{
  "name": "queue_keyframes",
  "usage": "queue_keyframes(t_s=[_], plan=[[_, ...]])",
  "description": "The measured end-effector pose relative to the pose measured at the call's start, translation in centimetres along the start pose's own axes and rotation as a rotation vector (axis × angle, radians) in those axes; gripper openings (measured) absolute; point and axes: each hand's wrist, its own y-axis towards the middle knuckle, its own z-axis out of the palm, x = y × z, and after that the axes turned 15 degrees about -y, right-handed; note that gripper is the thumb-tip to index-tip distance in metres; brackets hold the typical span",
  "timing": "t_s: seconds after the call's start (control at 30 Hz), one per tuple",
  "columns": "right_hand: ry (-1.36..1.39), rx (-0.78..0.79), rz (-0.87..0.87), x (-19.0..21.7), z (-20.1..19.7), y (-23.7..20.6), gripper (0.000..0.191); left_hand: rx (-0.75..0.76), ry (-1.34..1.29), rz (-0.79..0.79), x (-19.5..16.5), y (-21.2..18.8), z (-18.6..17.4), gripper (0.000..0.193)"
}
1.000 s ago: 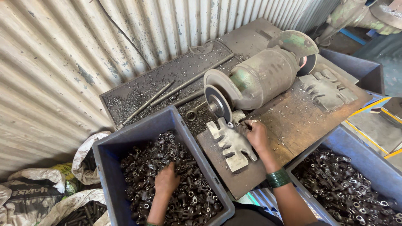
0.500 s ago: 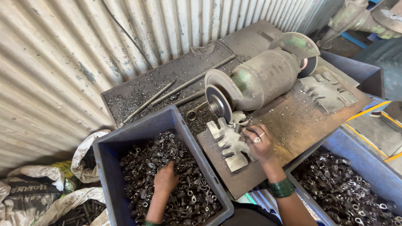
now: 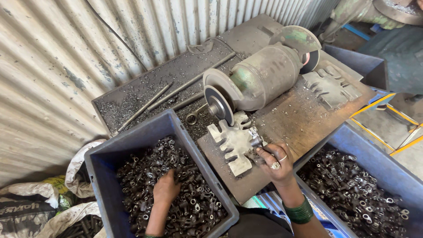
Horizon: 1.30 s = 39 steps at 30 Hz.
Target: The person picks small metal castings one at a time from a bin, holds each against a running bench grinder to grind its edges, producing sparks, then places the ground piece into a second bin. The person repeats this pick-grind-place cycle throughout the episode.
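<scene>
My left hand [image 3: 166,189] is pressed down among several small dark metal parts [image 3: 194,202] in a blue-grey bin [image 3: 132,141], fingers closing on them. My right hand [image 3: 275,161], with rings and a green bangle, pinches a small metal part [image 3: 255,141] against a notched metal fixture [image 3: 235,143]. The fixture lies on a rusty plate just in front of the grinding wheel [image 3: 219,105] of a green bench grinder [image 3: 264,75].
A second bin [image 3: 387,185] of similar parts stands at the right. Long rods [image 3: 185,86] and a ring spanner [image 3: 196,115] lie on a dusty tray behind the grinder. Another notched fixture [image 3: 330,88] sits by the far wheel. Corrugated sheet wall at the left; sacks at bottom left.
My right hand has shifted slightly toward me and right along the fixture with the small part. My left hand stays in the bin, digging a little deeper.
</scene>
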Motion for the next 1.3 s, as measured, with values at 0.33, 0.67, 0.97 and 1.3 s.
queue_keyframes(t_s=[0.33, 0.67, 0.97, 1.3], plan=[[0.024, -0.023, 0.06, 0.0, 0.0, 0.1, 0.044, 0.016, 0.025, -0.01, 0.1, 0.1, 0.1, 0.068], [0.024, 0.015, 0.074, 0.0, -0.3, 0.5, 0.045, 0.004, 0.006, -0.002, 0.2, 0.1, 0.0, 0.066], [0.012, 0.041, 0.024, 0.1, -0.5, 0.9, 0.048, 0.005, -0.006, 0.005, 0.3, 0.1, 0.1, 0.069], [0.264, 0.004, 0.221, 0.0, 1.0, -0.7, 0.037, 0.027, 0.01, -0.013, 0.3, 0.2, 0.3, 0.064]])
